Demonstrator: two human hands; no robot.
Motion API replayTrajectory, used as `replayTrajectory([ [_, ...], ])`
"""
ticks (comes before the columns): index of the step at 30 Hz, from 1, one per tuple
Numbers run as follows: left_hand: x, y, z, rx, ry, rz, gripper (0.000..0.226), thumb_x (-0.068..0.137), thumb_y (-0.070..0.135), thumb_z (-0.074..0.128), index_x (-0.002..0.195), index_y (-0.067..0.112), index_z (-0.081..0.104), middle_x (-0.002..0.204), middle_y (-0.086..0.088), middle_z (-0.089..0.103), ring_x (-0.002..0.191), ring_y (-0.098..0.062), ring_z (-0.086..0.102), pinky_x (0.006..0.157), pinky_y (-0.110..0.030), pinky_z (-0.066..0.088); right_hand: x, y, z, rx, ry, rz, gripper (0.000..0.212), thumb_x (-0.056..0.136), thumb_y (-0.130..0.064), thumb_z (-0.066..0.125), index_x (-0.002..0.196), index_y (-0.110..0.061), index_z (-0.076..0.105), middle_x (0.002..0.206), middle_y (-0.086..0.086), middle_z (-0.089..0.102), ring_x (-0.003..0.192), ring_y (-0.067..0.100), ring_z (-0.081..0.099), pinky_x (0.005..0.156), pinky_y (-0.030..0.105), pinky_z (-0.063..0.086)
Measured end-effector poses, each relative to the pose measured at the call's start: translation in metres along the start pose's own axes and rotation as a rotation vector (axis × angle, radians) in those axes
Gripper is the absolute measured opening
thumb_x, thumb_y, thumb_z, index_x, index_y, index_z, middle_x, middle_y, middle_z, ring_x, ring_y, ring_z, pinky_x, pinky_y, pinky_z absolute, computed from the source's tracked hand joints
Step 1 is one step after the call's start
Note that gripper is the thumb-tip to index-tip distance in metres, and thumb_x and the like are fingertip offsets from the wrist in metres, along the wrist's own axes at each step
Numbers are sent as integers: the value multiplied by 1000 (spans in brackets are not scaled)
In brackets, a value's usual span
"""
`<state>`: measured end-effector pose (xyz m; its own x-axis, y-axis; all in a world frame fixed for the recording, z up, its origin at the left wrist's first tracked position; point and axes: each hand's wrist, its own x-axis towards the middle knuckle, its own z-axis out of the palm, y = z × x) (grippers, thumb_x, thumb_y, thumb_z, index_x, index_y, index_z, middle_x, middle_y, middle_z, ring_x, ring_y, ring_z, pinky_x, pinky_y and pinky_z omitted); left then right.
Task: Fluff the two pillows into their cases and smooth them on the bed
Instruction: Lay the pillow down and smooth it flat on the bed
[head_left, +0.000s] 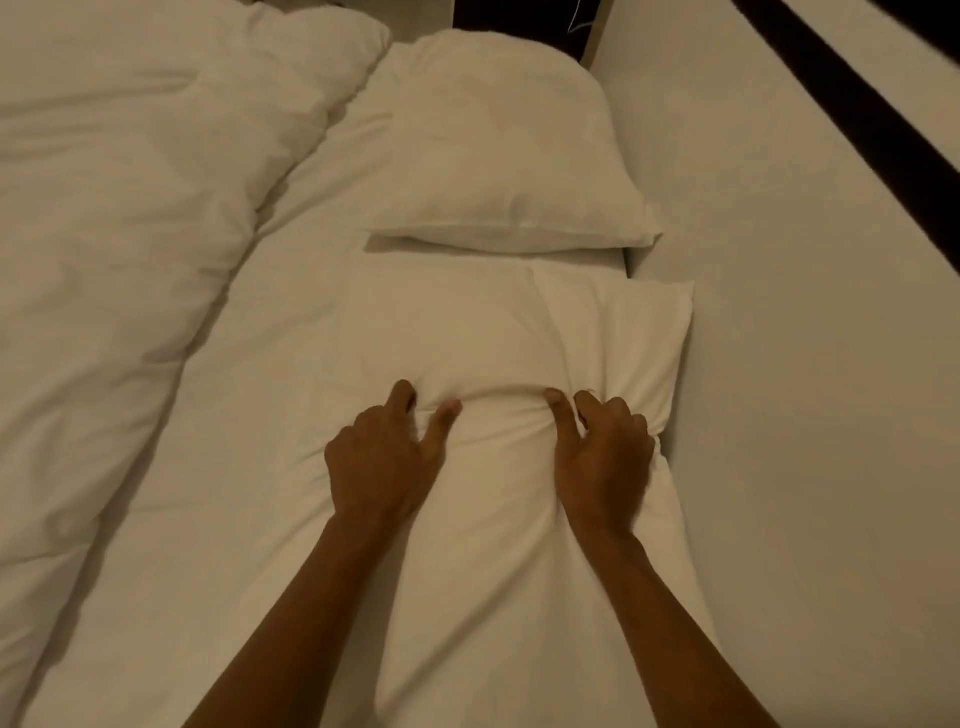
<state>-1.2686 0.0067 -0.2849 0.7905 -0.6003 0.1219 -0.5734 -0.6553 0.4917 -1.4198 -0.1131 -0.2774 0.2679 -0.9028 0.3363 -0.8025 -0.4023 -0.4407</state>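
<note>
Far to my left a white duvet (119, 218) lies bunched and rumpled over the bed, and the white sheet (244, 467) runs bare beside it. My left hand (382, 462) rests on the near pillow (519, 338), forefinger and thumb closed around a fold of its white case. Between my hands the cloth rises in a tight ridge. My right hand (605, 457) clenches the case the same way, fingers curled into the fabric near the pillow's right edge. Past my fingertips the far pillow (498, 156) lies flat on the sheet, plump, just beyond the near one. To my right runs a pale wall (805, 364), touching both pillows' edges.
</note>
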Motion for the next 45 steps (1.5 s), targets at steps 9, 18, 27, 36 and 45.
replayTrajectory([
  [9,12,7,-15,-198,8,68,53,100,50,42,64,13,40,47,-1,42,46,-24,43,46,-30,22,9,-10,-10,89,19,28,54,94,-60,45,87,-13,70,74,3,58,75,28,54,78,38,38],
  [18,54,28,-23,-186,72,93,50,102,47,40,65,13,40,53,1,43,52,-21,44,48,-31,25,59,-14,0,137,-35,31,50,92,-63,52,72,-18,57,77,4,56,79,28,51,79,37,33],
  [27,-6,-2,-4,-51,36,57,45,99,50,36,129,19,47,133,-1,50,125,-20,46,106,-38,33,25,0,-5,-38,14,6,36,93,-57,55,103,-22,57,102,1,48,94,24,46,81,33,31],
  [36,-61,-28,-22,-82,-124,-9,66,97,63,22,156,33,16,165,1,17,152,-14,7,123,-39,9,-48,41,-42,-154,-285,100,73,94,-74,17,158,-41,6,164,9,19,146,33,22,121,52,16],
  [45,-25,12,-41,-200,-63,111,54,104,40,26,156,28,22,165,2,14,152,-17,7,123,-40,9,-21,-19,-42,22,-251,-156,63,102,-54,25,159,-27,17,166,7,15,153,23,11,124,38,8],
])
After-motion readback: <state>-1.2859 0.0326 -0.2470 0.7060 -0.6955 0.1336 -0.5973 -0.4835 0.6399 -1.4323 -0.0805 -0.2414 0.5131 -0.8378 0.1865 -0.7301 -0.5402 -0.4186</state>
